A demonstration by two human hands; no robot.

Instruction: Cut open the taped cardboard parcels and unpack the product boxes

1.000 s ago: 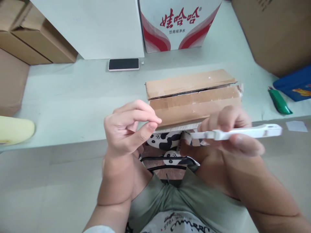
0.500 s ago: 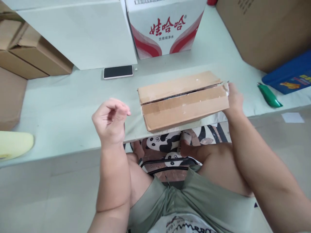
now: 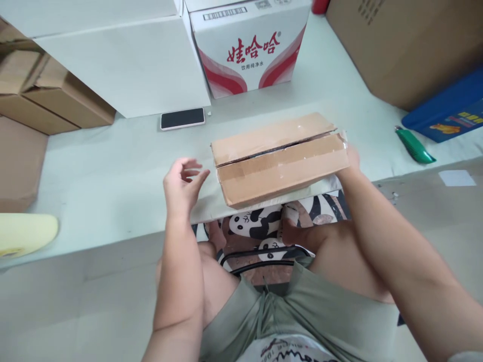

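A small brown cardboard box (image 3: 281,163) is tilted at the front edge of the table, a narrow gap running between its two top flaps. My right hand (image 3: 351,158) grips its right end, with the fingers mostly hidden behind the cardboard. Just off the left end is my left hand (image 3: 184,183), thumb and fingers apart and nothing between them.
A phone (image 3: 182,119) lies before a large white box (image 3: 124,70) and a red-and-white water carton (image 3: 251,60). Brown cartons (image 3: 60,98) stand left. Right are a green cutter-like tool (image 3: 415,146), a blue package (image 3: 445,118) and a big carton (image 3: 407,50). A pale yellow object (image 3: 28,231) sits front left.
My left hand has moved right, closer to the box, and its curled fingers have spread apart. My right hand stays at the box's right end. The view has shifted slightly.
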